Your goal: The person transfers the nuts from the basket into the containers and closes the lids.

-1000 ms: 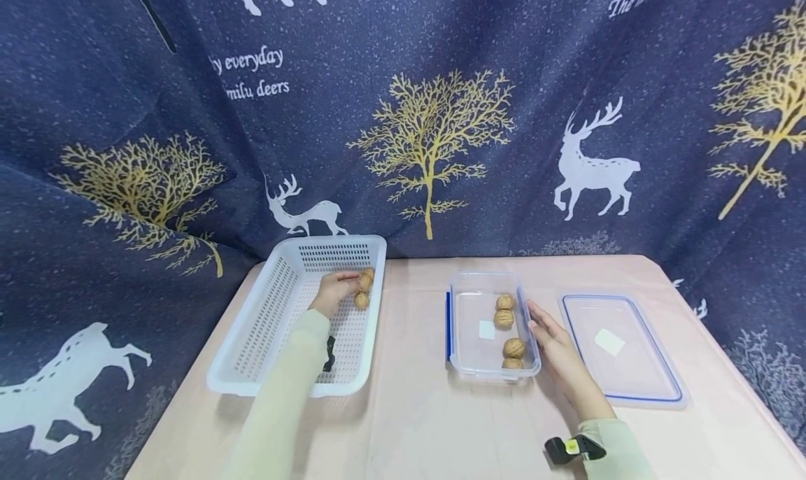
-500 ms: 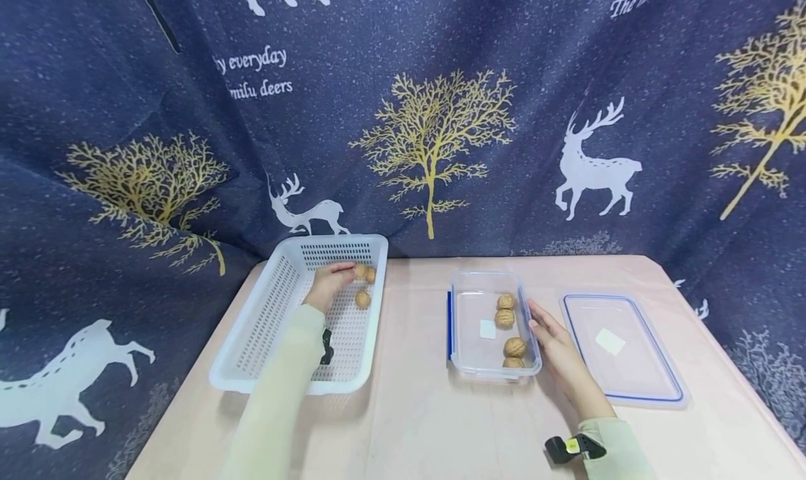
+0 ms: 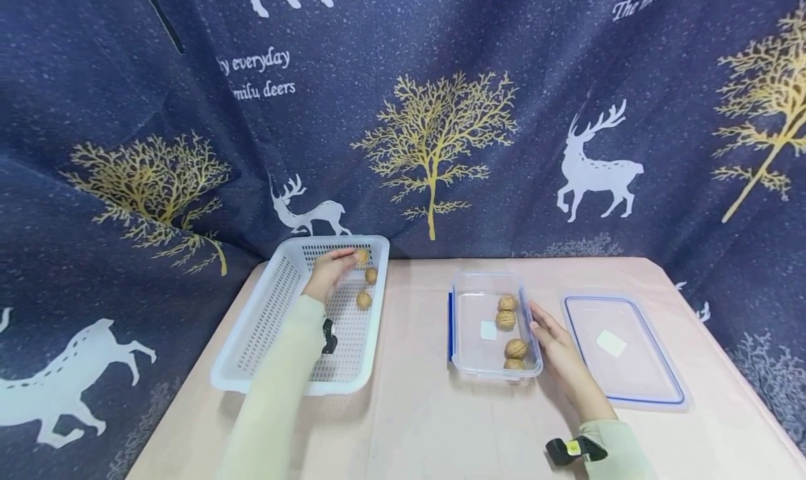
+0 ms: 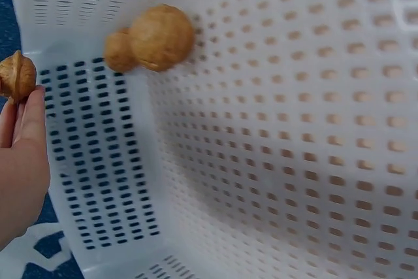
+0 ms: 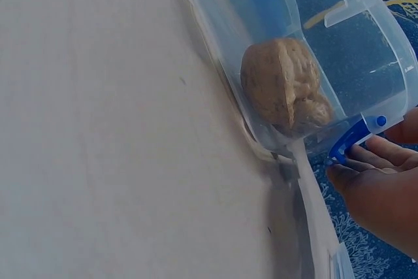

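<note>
A walnut is pinched in the fingertips of my left hand, raised over the far part of the white perforated basket. Two more walnuts lie along the basket's right side, a farther walnut and a nearer walnut. In the left wrist view the held walnut shows at the left edge. My right hand touches the right side of the clear plastic container with extended fingers, beside its blue clasp. Several walnuts sit inside that container along its right side.
The container's clear lid, with a blue seal, lies on the table right of my right hand. A pink cloth covers the table. Behind it hangs a dark blue curtain with deer and trees.
My left hand has lifted one walnut up and away from the other two in the basket, toward its far end. My right hand and the container have stayed in place.
</note>
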Demonstrator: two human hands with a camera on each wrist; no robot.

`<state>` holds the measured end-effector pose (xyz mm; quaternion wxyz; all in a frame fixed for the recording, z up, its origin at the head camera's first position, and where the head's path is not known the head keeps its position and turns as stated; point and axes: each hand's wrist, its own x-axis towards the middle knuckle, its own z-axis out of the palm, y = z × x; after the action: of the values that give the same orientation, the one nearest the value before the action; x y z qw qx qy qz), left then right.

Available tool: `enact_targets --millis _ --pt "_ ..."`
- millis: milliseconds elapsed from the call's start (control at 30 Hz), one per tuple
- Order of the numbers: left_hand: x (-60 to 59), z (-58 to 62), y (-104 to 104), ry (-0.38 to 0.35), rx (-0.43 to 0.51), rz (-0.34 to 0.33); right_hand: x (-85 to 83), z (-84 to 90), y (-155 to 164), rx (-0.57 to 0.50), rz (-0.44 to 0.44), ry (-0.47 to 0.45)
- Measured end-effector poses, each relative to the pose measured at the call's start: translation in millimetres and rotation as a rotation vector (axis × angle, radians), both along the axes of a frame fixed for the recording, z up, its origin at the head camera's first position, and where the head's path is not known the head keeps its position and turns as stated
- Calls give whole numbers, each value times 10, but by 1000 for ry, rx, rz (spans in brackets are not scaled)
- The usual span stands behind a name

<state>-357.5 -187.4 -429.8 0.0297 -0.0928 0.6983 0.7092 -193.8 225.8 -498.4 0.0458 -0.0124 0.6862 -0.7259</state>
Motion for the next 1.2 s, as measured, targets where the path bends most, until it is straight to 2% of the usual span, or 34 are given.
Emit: enact_targets --millis 400,567,767,1033,1200 --pt "-36 283 221 45 103 -35 21 -6 -5 12 0 -3" --pt "-26 404 366 87 123 -82 26 -12 -8 12 -6 -3" --pt "16 561 622 134 140 -132 26 -18 -1 13 -3 2" --pt "21 727 1015 128 173 -172 24 -5 -4 36 -7 13" --pt "46 788 1246 130 195 -215 18 -5 -7 37 -7 7"
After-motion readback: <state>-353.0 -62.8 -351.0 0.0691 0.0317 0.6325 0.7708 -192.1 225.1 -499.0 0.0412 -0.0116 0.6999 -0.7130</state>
